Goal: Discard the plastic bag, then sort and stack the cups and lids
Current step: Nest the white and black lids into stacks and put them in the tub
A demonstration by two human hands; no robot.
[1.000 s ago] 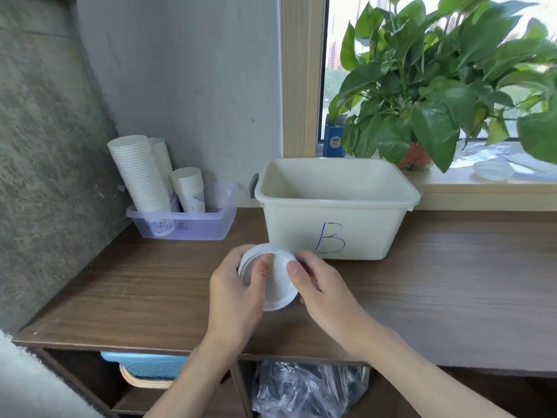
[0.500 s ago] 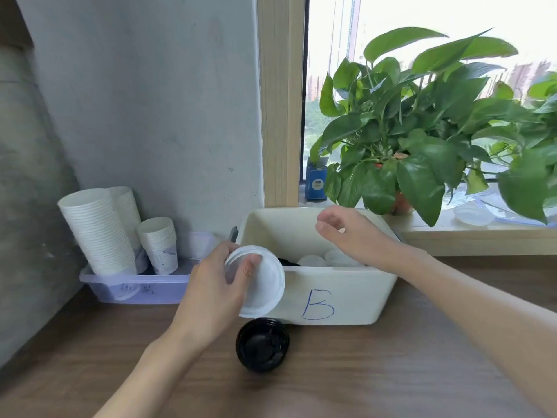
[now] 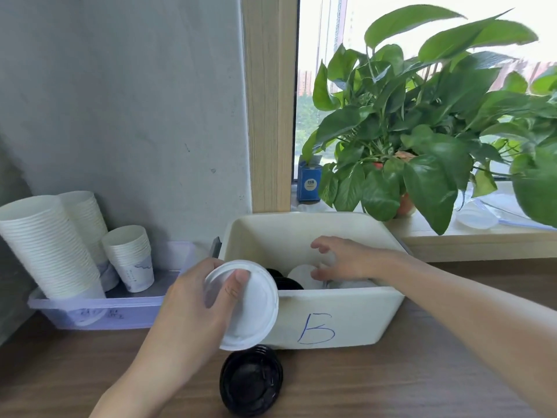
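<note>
My left hand [image 3: 193,300] grips a stack of white lids [image 3: 251,309] in front of the cream bin marked "B" [image 3: 340,324], thumb across the top lid. My right hand [image 3: 346,260] reaches down inside the bin with fingers spread over a white lid [image 3: 301,274]; whether it touches the lid I cannot tell. Black lids [image 3: 283,280] also lie in the bin. A stack of black lids [image 3: 250,384] rests on the wooden table just in front of the bin. White paper cups [image 3: 48,245] stand stacked in a clear tray [image 3: 99,312] at the left.
A leafy potted plant [image 3: 422,140] overhangs the window sill behind the bin. A blue box [image 3: 309,182] and clear plastic items [image 3: 476,218] sit on the sill. The grey wall closes the left side. Bare wooden table [image 3: 422,381] stretches to the right.
The view has moved closer to the bin. My right hand has dropped from above the rim down into the bin. My left hand keeps holding the white lids.
</note>
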